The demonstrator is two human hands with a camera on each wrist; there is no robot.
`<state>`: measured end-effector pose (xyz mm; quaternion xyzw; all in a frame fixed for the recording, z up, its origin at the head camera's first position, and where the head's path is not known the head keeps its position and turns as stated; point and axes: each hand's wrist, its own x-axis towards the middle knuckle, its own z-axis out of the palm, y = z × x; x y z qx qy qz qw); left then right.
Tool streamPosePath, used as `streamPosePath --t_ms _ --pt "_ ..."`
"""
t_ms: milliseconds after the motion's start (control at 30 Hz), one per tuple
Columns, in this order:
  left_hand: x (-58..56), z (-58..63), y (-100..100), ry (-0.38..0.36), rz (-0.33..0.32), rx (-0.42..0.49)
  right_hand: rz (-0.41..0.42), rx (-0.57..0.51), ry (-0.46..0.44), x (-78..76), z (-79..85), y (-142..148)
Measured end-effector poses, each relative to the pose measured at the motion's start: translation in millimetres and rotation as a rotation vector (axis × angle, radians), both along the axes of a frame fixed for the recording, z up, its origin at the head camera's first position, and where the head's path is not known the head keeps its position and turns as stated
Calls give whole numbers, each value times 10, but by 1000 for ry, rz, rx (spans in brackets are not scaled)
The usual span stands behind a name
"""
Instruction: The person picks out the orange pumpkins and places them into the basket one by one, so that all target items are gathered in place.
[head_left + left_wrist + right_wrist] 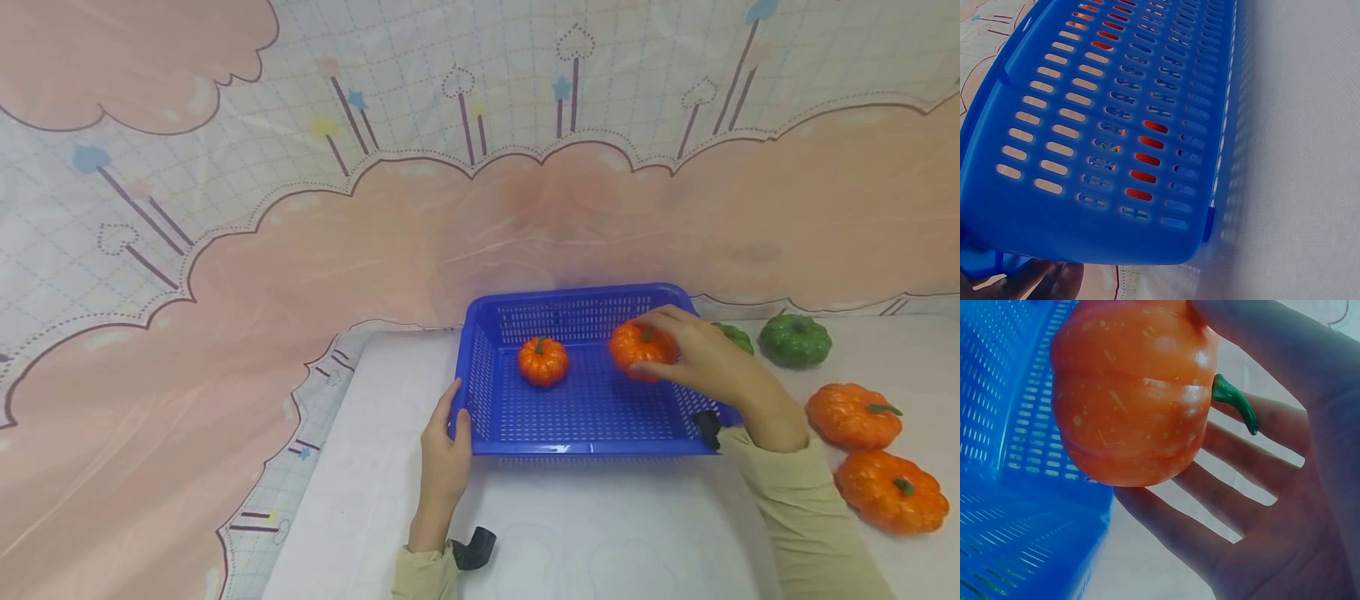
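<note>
A blue plastic basket (577, 417) with slotted walls stands on the white table. My left hand (444, 454) grips its left rim near the front corner; in the left wrist view the fingers (1063, 280) show under the rim. Over the basket's right half, my right hand (705, 354) holds an orange toy pumpkin (633, 354) with thumb and fingers spread round it. The right wrist view shows this pumpkin (1132, 394) close up, its green stem toward the palm. Another small orange pumpkin (543, 362) lies inside the basket, left of the held one.
Right of the basket lie two orange pumpkins (855, 417) (892, 492) and a green pumpkin (795, 340). A second green pumpkin (737, 336) is partly hidden behind my right hand. A patterned cloth (360, 242) hangs behind the table.
</note>
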<state>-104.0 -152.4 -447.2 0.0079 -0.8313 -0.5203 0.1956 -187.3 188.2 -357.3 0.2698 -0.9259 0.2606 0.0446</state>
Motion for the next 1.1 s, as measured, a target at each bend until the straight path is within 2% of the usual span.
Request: streamPosePath --t_ms 733,1100 --pt "-4 12 2 5 0 -4 32 -35 14 -136 -52 -106" --pt "-6 7 -2 5 -2 2 28 -12 -29 -219 -102 -192"
